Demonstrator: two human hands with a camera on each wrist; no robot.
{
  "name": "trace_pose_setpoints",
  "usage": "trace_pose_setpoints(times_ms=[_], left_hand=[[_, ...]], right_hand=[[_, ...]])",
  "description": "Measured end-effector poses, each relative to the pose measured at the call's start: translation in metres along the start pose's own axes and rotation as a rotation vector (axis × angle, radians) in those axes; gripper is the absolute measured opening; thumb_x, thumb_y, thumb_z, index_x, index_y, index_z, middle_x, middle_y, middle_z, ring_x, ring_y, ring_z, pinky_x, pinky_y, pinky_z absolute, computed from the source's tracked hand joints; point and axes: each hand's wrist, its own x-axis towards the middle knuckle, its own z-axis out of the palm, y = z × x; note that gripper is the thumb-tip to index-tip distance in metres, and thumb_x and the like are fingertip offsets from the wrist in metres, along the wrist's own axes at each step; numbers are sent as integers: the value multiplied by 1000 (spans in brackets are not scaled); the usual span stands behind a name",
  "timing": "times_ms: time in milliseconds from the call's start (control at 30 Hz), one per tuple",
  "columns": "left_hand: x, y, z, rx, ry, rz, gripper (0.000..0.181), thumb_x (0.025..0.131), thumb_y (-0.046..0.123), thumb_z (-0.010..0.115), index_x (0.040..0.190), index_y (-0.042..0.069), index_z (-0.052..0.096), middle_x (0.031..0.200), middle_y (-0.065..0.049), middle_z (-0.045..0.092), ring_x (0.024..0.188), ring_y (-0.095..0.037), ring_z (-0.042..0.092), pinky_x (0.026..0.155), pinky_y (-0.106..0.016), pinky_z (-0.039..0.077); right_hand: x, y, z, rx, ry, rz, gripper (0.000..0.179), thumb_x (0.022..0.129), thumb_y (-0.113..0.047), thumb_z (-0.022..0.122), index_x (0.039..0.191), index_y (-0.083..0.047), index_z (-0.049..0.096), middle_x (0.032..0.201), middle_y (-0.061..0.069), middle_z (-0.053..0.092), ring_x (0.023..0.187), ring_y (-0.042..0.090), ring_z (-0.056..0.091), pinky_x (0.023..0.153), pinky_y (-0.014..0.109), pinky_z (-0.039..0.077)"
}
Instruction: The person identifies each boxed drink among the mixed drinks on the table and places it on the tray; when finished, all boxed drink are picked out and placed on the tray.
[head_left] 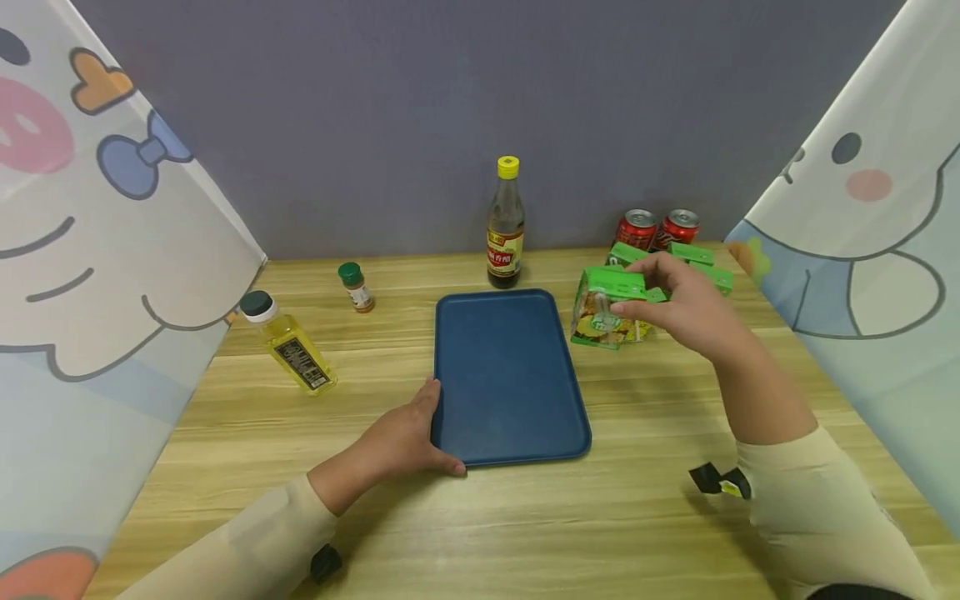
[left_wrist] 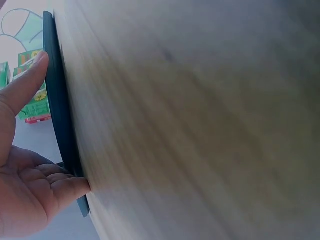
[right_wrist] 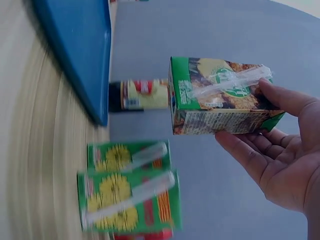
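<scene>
My left hand [head_left: 401, 437] grips the near left corner of a dark blue tray [head_left: 510, 375], thumb along the near edge and fingers at the left edge. In the left wrist view, the tray's rim [left_wrist: 60, 100] runs between thumb and fingers, and the little finger bends against it. A green drink carton [right_wrist: 225, 95] with a wrapped straw on its side is held in the air by my right hand [head_left: 682, 304], thumb on one face and fingers opposite. Behind and below it stand several more green drink cartons [right_wrist: 130, 200], partly hidden by the hand in the head view.
A dark sauce bottle [head_left: 505, 229] with a yellow cap stands behind the tray. Two red cans [head_left: 636, 229] are at the back right. To the left are a small spice jar [head_left: 356, 287] and an oil bottle [head_left: 296, 346]. A grey panel [head_left: 375, 125] closes the back.
</scene>
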Motion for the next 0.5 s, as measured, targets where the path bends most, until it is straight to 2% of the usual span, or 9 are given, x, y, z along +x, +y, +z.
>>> trace_pose_setpoints(times_ms=[167,333,500], left_hand=[[0,-1,0,-2,1,0,138,60,62,86,157,0,11,164,-16,11,144,-34,32,113,-46,35],[0,1,-1,2,1,3,137,60,62,86,156,-1,13,163,-18,14,143,-34,34,113,-46,35],[1,2,-2,10,-8,-7,136,60,62,86,157,0,13,164,-17,13,144,-34,34,113,-46,35]], right_hand=[[31,-16,28,56,-60,-36,63,82,-52,75,129,-18,50,122,6,54,117,25,50,88,45,43],[64,-22,62,94,-94,-50,67,81,-53,75,132,-17,49,127,6,53,120,26,50,93,49,44],[92,-23,97,137,-108,-57,59,85,-44,76,130,-16,50,126,7,57,118,26,53,93,49,47]])
